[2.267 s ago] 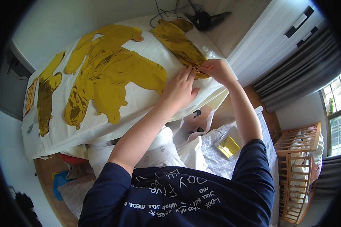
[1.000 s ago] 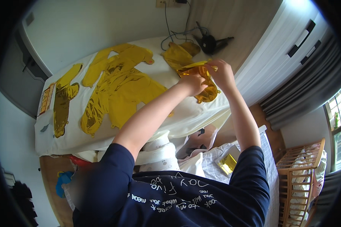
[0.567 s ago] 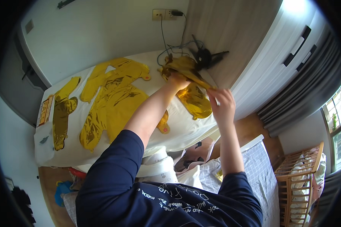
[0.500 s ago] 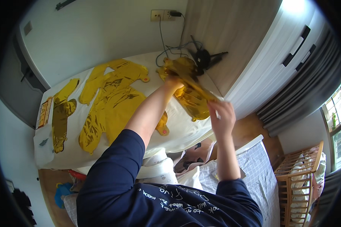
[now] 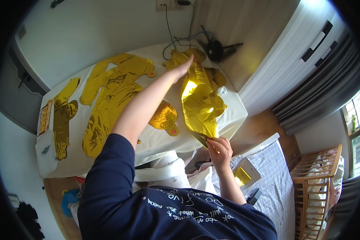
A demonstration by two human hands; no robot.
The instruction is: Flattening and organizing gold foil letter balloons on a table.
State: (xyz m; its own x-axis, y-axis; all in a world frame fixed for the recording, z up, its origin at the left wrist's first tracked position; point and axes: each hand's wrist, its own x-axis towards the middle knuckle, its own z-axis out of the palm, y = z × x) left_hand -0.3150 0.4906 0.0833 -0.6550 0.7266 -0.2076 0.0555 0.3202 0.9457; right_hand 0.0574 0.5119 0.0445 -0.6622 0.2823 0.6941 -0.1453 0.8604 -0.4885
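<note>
A shiny gold foil balloon [image 5: 202,96], flat and uninflated, is stretched between my two hands over the right end of the white-covered table [image 5: 156,140]. My left hand [image 5: 184,68] pinches its far end, the fingertips partly hidden against the foil. At the table's near edge my right hand [image 5: 221,151] is closed on the narrow near end. Beneath and behind lies more crumpled gold foil [image 5: 176,60]. To the left, a big flat gold balloon [image 5: 116,92] is spread out, partly covered by my left forearm. A rounded orange-gold foil piece [image 5: 165,116] lies between.
A narrow gold balloon [image 5: 62,120] rests at the table's left end beside a small framed item [image 5: 45,118]. A black fan-like device [image 5: 215,50] with cables stands in the far right corner. Nearer are a checked bed [image 5: 268,172], an open box [image 5: 246,174] and a wooden crib [image 5: 314,188].
My right hand has come down and toward me, drawing the balloon out long. The left hand has moved a little farther away. The balloon's shiny face now shows more fully.
</note>
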